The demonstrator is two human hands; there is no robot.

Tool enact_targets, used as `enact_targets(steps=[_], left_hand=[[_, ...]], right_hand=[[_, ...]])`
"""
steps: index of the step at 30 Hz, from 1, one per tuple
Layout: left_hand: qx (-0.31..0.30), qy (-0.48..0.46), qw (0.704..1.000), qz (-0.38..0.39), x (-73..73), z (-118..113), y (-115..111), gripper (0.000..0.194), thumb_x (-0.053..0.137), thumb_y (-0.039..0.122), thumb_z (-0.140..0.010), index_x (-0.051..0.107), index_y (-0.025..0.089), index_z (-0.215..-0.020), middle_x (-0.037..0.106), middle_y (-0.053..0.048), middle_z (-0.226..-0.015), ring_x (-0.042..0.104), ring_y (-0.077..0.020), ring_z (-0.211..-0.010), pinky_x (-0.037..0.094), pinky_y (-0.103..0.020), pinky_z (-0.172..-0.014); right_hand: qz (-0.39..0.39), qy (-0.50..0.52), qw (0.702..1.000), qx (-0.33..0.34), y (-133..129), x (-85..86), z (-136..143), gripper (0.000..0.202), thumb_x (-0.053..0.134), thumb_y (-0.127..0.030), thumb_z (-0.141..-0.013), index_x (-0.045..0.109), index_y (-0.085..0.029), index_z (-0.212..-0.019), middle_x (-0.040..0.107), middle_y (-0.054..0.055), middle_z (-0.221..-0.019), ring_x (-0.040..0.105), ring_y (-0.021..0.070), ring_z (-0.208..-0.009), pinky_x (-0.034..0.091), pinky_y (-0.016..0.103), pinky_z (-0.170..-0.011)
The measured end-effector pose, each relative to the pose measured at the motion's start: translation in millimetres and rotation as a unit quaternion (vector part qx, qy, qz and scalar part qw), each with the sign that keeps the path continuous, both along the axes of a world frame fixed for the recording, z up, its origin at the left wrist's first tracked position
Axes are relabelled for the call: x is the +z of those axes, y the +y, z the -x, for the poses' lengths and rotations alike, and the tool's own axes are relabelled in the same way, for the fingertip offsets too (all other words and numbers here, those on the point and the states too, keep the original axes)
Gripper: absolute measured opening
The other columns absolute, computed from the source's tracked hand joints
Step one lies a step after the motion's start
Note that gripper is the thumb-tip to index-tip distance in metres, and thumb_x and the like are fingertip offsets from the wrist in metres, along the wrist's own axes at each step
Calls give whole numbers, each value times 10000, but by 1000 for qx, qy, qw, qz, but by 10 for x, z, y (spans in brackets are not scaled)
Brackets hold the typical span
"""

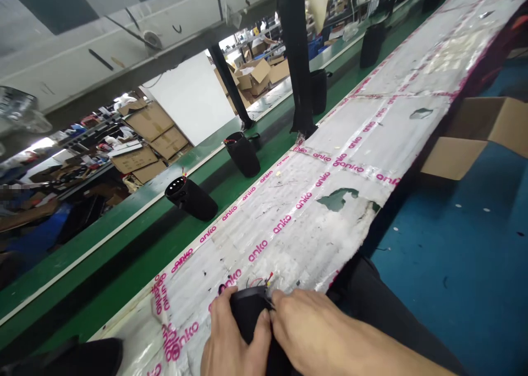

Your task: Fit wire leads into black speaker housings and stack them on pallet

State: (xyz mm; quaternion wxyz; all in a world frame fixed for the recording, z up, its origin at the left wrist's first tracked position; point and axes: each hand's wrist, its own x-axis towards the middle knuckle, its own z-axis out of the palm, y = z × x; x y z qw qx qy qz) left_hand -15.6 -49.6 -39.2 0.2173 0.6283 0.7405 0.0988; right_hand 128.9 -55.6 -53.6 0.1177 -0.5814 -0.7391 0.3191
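A black cylindrical speaker housing [248, 311] rests tilted at the near edge of the taped work surface, with thin red and yellow wires [268, 280] sticking out of its open end. My left hand [233, 337] is wrapped round its body, thumb on the near side. Against the right side of the rim, my right hand [303, 324] has its fingers curled in a pinch; a small dark piece shows at the fingertips, and I cannot make out what it is. The lower part of the housing is hidden behind my hands.
Similar black speaker housings [192, 198] stand along the green conveyor [136, 255] beyond the white, pink-lettered work surface [284, 200]. A dark post [295, 57] rises beside the belt. An open cardboard box [454, 157] is on the right, and a dark object [94, 357] lies bottom left.
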Motion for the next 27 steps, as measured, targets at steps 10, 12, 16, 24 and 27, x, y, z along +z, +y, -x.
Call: enact_targets(steps=[10, 12, 16, 24, 27], left_hand=[[-18, -138, 990, 30, 44, 336, 77, 745, 650, 578, -749, 505, 192, -1369, 637, -118, -1338, 553, -334, -1284, 405, -479, -1093], [-26, -134, 990, 39, 52, 331, 83, 749, 639, 569, -764, 485, 197, -1396, 600, -112, -1392, 519, -322, -1322, 362, -483, -1129], [-33, -117, 991, 48, 80, 307, 97, 735, 630, 528, -778, 471, 190, -1412, 581, -116, -1413, 516, -314, -1326, 360, -473, -1133], [-22, -86, 996, 27, 38, 266, 85, 718, 648, 493, -730, 507, 208, -1373, 642, -112, -1330, 564, -342, -1262, 402, -508, -1084], [-18, -78, 997, 23, 19, 246, 72, 690, 632, 491, -739, 501, 218, -1358, 648, -107, -1313, 577, -332, -1238, 405, -516, -1073]], right_hand=[[-140, -1, 989, 39, -115, -251, -203, 172, 384, -209, -1024, 542, -229, -959, 679, -2, -770, 653, 233, -636, 273, 351, -560], [-160, -17, 985, 59, -99, -258, -183, 154, 398, -221, -1028, 542, -230, -973, 673, 1, -787, 640, 236, -638, 272, 352, -570], [-177, -32, 980, 82, -76, -264, -123, 154, 408, -157, -997, 543, -228, -1017, 664, 6, -809, 629, 250, -669, 288, 363, -599], [-145, -21, 984, 105, -41, -280, -129, 183, 434, -113, -933, 570, -229, -969, 670, -2, -728, 626, 243, -574, 233, 371, -528], [-125, -24, 987, 101, -35, -231, -123, 181, 465, -109, -919, 587, -213, -1004, 689, 6, -741, 654, 253, -600, 248, 371, -532]])
